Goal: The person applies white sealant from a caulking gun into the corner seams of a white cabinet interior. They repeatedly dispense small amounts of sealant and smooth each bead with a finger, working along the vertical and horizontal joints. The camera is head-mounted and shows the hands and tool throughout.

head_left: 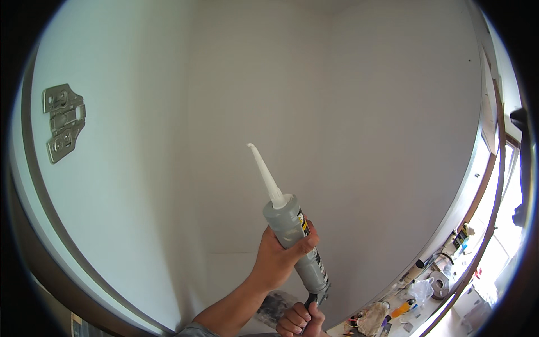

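Observation:
A grey sealant cartridge [282,215] with a long white nozzle [265,173] sits in a caulking gun, tilted with its tip up and to the left. A small bead of white shows at the nozzle's end. My left hand [275,255] wraps round the cartridge's middle, thumb across its front. Lower down, my right hand [298,321] is closed round the gun's dark handle [310,301]. The pale inner walls of a cabinet [258,101] surround the nozzle; whether the tip touches the back panel I cannot tell.
A metal hinge [63,123] is fixed on the left panel. Beyond the cabinet's right edge, a cluttered surface holds a clear plastic bag [421,290], a round grey roll [439,285] and an orange-handled item [401,309]. Bright windows stand behind it.

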A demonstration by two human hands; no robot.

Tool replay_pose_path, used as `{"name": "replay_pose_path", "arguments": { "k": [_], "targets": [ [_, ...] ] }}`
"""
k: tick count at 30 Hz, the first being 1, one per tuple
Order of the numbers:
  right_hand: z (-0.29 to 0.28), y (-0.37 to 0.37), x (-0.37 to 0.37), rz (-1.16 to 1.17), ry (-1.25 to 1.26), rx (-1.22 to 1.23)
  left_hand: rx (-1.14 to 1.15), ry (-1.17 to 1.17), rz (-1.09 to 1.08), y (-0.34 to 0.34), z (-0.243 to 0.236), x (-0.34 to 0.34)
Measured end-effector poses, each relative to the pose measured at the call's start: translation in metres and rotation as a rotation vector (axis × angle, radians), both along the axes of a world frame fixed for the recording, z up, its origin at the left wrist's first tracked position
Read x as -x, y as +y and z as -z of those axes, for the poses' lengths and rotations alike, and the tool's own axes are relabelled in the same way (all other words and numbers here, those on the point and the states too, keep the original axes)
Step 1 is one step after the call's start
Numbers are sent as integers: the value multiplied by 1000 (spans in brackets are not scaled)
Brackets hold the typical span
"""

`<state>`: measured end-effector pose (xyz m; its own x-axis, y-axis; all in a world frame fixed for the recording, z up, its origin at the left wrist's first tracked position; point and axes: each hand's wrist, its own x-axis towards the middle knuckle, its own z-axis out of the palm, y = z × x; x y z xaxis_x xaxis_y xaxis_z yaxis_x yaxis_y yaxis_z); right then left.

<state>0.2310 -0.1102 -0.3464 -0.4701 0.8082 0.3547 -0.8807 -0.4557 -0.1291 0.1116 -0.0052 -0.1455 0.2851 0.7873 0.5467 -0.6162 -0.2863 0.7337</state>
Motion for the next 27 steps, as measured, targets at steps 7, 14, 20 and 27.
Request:
{"name": "replay_pose_path", "arguments": {
  "k": [7, 14, 20, 27],
  "targets": [
    [-29, 1, -52, -28, -743, -103, 21, -30, -134, -10, 1, -6],
    [-143, -16, -90, 755, -1868, -504, 4, 342, -549, -26, 40, -5],
    [-251, -6, -52, 1364, -1748, -765, -28, 560, -776, -42, 88, -5],
    [-267, 12, -24, 1279, -1919, -999, -86, 680, -903, -47, 117, 12]
  ]
}}
